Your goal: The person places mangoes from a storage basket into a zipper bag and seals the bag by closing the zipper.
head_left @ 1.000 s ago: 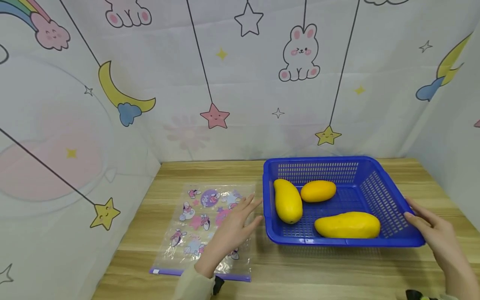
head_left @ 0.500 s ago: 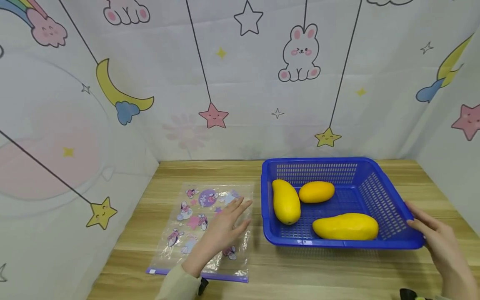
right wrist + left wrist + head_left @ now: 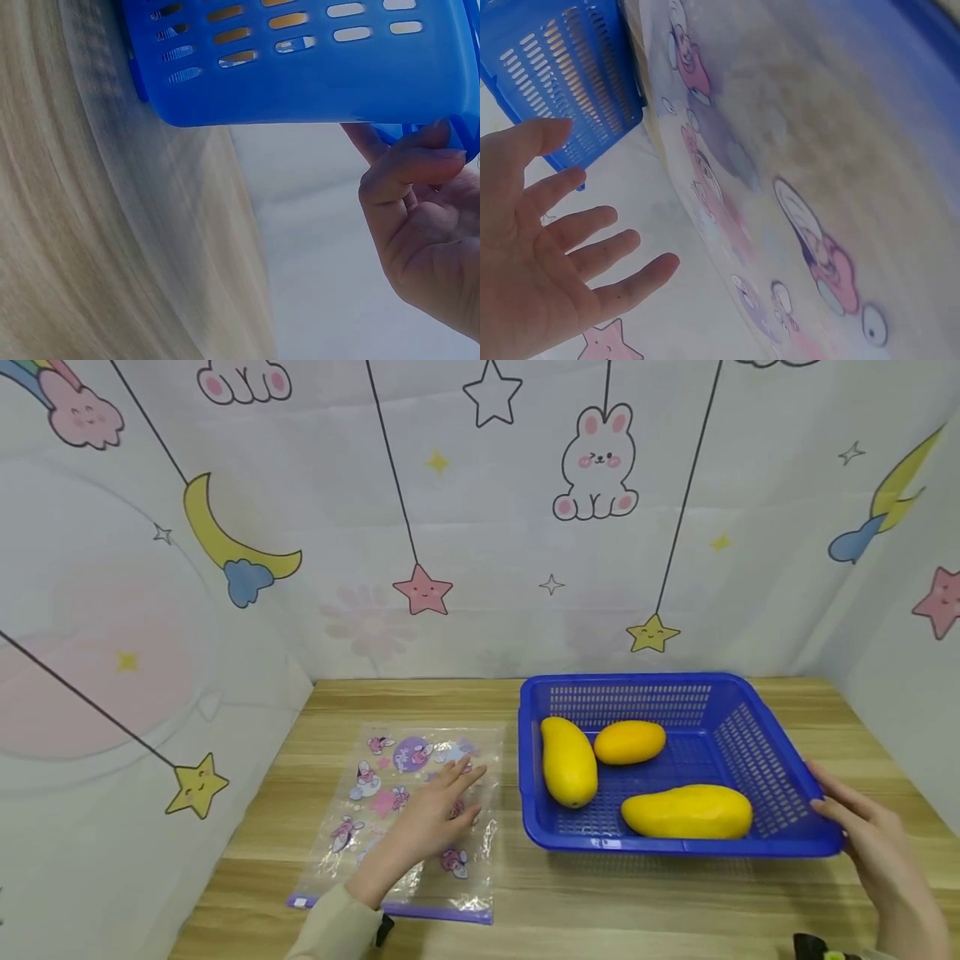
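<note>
My left hand (image 3: 429,818) hovers with fingers spread over a flat, clear zip bag (image 3: 382,810) printed with pink and purple cartoon figures. In the left wrist view, that palm and all its fingers show, holding nothing. To the right stands a blue plastic basket (image 3: 675,846) with slotted walls. Its right rim is gripped by my right hand (image 3: 873,835), thumb on top and fingers curled under the edge in the right wrist view. Inside lie three yellow mangoes: a long one (image 3: 570,764) at the left, a smaller one (image 3: 630,742) behind, another long one (image 3: 686,812) in front.
A wooden tabletop (image 3: 600,910) carries the bag and basket. White cloth (image 3: 480,527) with cartoon bunnies, stars and moons hangs behind and along both sides. The bag's purple slider strip (image 3: 435,913) faces the front edge.
My left hand has drawn left, away from the basket's side and over the bag. The right hand keeps its place on the basket rim; the whole head view shifts slightly.
</note>
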Tool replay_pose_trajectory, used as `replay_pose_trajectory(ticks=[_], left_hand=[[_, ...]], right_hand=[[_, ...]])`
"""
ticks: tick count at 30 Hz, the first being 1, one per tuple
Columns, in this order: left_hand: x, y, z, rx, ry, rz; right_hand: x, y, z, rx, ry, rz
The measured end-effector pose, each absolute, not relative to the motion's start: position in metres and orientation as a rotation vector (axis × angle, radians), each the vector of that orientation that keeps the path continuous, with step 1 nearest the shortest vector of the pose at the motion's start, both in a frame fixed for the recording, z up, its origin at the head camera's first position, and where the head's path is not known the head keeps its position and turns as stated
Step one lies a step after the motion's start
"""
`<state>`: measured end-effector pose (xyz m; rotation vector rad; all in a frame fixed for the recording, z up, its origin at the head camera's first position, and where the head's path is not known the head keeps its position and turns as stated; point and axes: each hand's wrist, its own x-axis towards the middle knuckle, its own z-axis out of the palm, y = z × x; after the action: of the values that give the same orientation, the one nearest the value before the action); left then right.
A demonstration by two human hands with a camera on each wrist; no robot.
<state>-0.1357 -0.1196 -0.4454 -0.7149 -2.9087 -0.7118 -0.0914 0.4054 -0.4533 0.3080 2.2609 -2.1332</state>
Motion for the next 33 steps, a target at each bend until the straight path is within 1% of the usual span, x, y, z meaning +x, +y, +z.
replay_pose_trajectory(ticks=[4,10,14,24,33], left_hand=[[-0.139,-0.130,-0.447,-0.776,-2.976,-0.692],[-0.147,-0.148,-0.452,-0.856,-3.048,-0.711],[-0.156,-0.156,-0.451,-0.910,-3.083,-0.662],[-0.173,-0.166,-0.447,-1.153,-3.145,-0.586],[-0.181,-0.183,-0.448,-1.277,-3.170,-0.472]], right_hand=[[-0.093,0.406,-0.448,0.284,2.233,-2.134],[-0.096,0.405,-0.440,0.137,2.149,-2.226],[-0.096,0.405,-0.440,0.102,2.113,-2.281],[-0.092,0.409,-0.442,0.133,2.090,-2.312],[-0.092,0.408,-0.440,0.157,2.087,-2.316]])
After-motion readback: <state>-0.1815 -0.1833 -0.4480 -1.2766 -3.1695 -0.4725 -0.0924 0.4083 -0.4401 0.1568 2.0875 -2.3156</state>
